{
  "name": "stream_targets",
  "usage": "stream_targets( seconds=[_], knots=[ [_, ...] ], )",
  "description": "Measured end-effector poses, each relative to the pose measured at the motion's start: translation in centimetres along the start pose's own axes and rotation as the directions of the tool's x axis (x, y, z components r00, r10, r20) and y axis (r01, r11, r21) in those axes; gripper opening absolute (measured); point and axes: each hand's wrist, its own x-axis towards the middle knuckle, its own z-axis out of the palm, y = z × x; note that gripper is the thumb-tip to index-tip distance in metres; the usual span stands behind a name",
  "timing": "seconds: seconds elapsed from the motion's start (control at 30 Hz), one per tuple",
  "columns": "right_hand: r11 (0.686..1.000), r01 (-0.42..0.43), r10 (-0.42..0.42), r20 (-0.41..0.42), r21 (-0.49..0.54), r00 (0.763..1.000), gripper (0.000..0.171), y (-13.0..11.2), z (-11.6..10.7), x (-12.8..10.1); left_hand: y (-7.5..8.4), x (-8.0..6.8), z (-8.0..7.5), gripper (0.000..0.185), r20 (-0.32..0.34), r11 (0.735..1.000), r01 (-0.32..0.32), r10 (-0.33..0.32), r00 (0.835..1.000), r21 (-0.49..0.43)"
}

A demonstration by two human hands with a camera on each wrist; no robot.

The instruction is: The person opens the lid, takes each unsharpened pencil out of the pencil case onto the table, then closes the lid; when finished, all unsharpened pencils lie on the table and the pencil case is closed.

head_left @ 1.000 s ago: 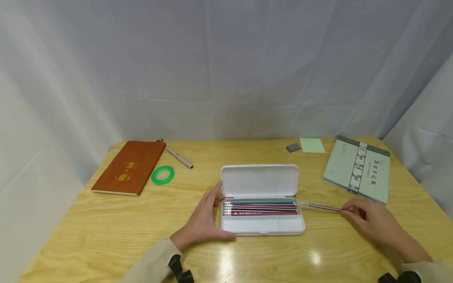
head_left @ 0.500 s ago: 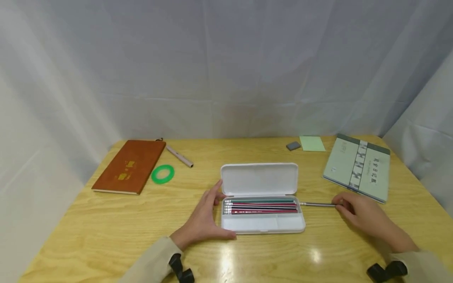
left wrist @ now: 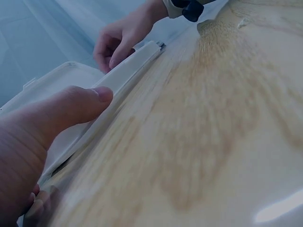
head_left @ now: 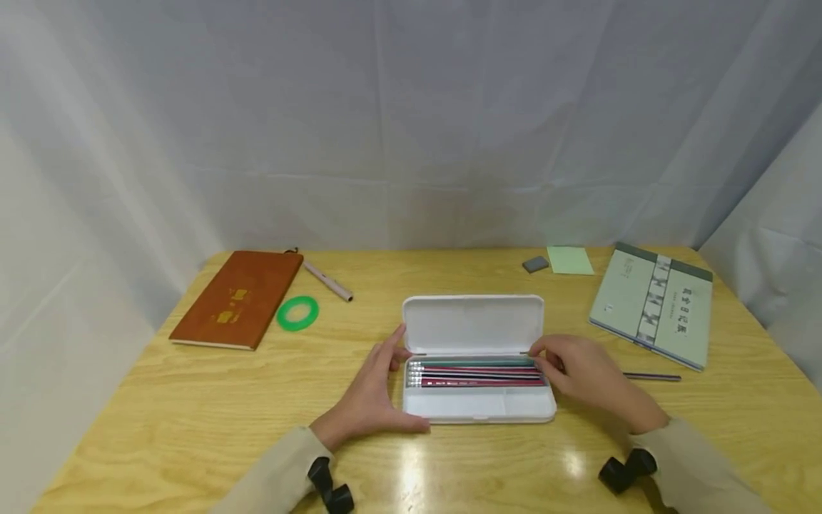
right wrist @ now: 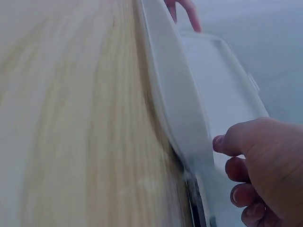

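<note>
A white pencil case (head_left: 478, 407) stands on the table with its lid up, several pencils (head_left: 478, 375) lying in its rear compartment. My left hand (head_left: 369, 396) holds the case at its left end, thumb along the front wall and fingers at the back near the hinge. At the right end, my right hand (head_left: 578, 371) is over the case rim beside the pencil ends, its fingers loosely curled. Nothing shows between its fingertips in the right wrist view. Behind that hand a dark pencil (head_left: 651, 376) lies on the table, partly hidden by the hand.
To the left are a brown notebook (head_left: 237, 300), a pale pen (head_left: 329, 280) and a green ring-shaped tape roll (head_left: 297, 313). A grey eraser (head_left: 536, 265) and green sticky notes (head_left: 570, 260) lie at the back. Farther right rests a pale green notebook (head_left: 651, 307).
The right hand slid the pencil toward the case, let it go on the table and moved left to the case's right end. The left hand has stayed on the case.
</note>
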Motion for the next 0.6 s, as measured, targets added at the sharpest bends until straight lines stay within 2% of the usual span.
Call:
stream_targets(
  seconds=[0.13,0.23,0.6],
  knots=[
    [1.0,0.014,-0.017,0.102,0.027,0.995,0.009,-1.1,0.7,1.2,0.0,0.0,0.1,0.142,-0.004,1.0,-0.008,0.008,1.0,0.002],
    [0.999,0.008,-0.014,0.142,0.041,0.99,0.01,-2.0,1.1,1.9,0.0,0.1,0.1,0.142,-0.004,1.0,-0.016,0.016,1.0,0.0],
    [0.999,-0.016,0.021,0.186,-0.027,0.982,0.013,-4.2,2.5,3.7,0.1,0.1,0.0,0.141,-0.001,1.0,0.003,-0.003,1.0,0.003]
  ],
)
